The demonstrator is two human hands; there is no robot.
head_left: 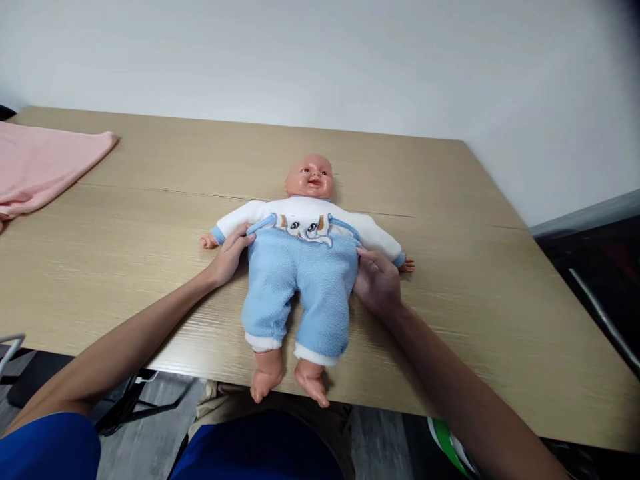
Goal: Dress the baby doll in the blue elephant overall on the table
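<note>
1. Pale wood-grain counter (450, 220), with a baby doll (305, 267) lying on its back about dead centre, head at 12 o'clock, bare feet hanging just past the near edge at 6.
2. Pink cloth (40, 167) sits way off at 10 o'clock, well apart from the doll, nothing blocking the hands.
3. Left hand (229, 257) is on the doll's waist at 9 o'clock, fingers pinching the blue strap of the fuzzy trousers.
4. Right hand (377, 283) touches the waist at 3 o'clock, fingers pressed together against the trousers' edge; can't tell if it's really gripping.
</note>
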